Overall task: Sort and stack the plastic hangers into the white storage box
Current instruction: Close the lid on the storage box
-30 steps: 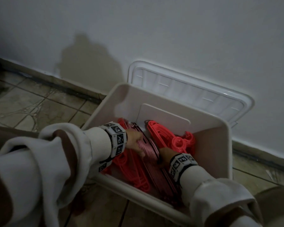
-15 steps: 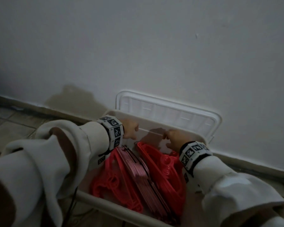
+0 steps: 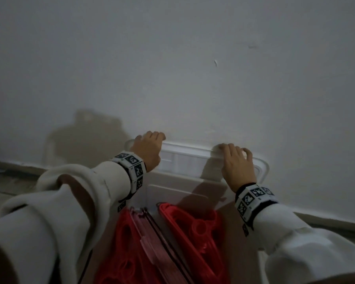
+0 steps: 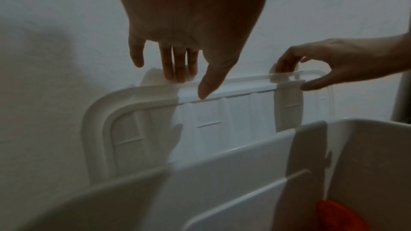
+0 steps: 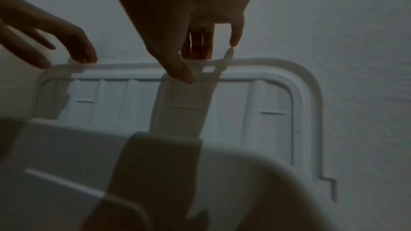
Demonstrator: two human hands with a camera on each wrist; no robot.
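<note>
The white storage box sits against the wall, holding red hangers on the right, a pink bundle in the middle and more red hangers on the left. The box's white lid leans upright on the wall behind it. My left hand grips the lid's top edge near its left corner, fingers behind, thumb in front. My right hand pinches the same edge further right. Neither hand touches a hanger. The box's near side is out of frame.
A bare white wall stands directly behind the lid. Skirting and tiled floor show at the far left. My sleeves cover the box's left and right rims.
Both hands left the hangers inside the box, rose past the back wall and took hold of the lid's top edge. The head view has tilted up toward the wall.
</note>
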